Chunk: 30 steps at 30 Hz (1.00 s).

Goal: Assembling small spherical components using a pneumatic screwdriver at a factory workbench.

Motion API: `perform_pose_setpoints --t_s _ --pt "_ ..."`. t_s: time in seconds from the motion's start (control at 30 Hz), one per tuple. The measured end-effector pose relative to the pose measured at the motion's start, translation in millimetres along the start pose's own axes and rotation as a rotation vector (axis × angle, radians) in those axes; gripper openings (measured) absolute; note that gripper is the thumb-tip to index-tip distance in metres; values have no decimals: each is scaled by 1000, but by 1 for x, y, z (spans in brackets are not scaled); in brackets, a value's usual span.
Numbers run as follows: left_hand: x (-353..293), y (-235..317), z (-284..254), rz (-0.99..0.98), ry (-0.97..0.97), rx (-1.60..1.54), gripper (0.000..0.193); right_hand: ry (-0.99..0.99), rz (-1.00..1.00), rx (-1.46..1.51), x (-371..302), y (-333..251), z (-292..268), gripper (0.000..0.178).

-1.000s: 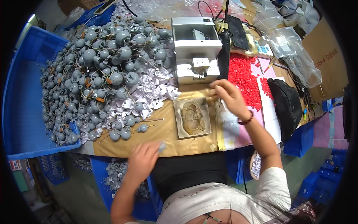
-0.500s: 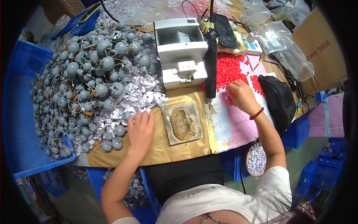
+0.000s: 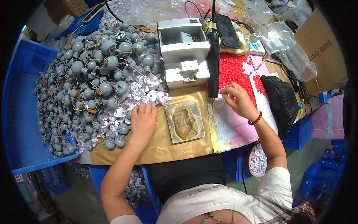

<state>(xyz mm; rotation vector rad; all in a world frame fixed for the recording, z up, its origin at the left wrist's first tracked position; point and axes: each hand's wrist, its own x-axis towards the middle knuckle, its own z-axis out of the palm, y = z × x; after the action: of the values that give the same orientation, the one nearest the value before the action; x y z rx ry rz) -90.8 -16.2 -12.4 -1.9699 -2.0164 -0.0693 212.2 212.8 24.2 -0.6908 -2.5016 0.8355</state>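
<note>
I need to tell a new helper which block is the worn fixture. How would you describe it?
Start at the white machine at the bench's far edge. Directly below it, on the tan mat between both hands, lies the square fixture block. Unlike the surrounding loose parts, it is a single flat block with a brownish hollow.

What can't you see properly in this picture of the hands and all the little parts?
Head view:
- Left hand, palm down on the heap of small white plastic pieces: anything under it is hidden.
- Right hand at the pile of small red plastic caps: too small to tell if its fingertips pinch one.
- Blue plastic crate: cut off by the dark rim.
</note>
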Motion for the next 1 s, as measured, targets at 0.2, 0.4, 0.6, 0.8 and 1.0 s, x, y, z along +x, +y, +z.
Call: perform_pose_setpoints --t_s 0.2,0.4,0.6,0.8,1.0 --pt "5 6 -31 30 186 -346 19 -103 40 230 -17 -2 10 12" --pt "20 61 -39 23 283 -749 23 -112 156 512 -6 -24 38 12" --pt "15 77 -20 -4 225 -769 21 -60 -214 320 -2 -39 53 14" --pt "20 75 -21 -189 77 -940 22 53 -460 201 9 -51 76 18" --pt "30 68 -39 -106 26 -880 28 118 -467 206 11 -53 81 19"
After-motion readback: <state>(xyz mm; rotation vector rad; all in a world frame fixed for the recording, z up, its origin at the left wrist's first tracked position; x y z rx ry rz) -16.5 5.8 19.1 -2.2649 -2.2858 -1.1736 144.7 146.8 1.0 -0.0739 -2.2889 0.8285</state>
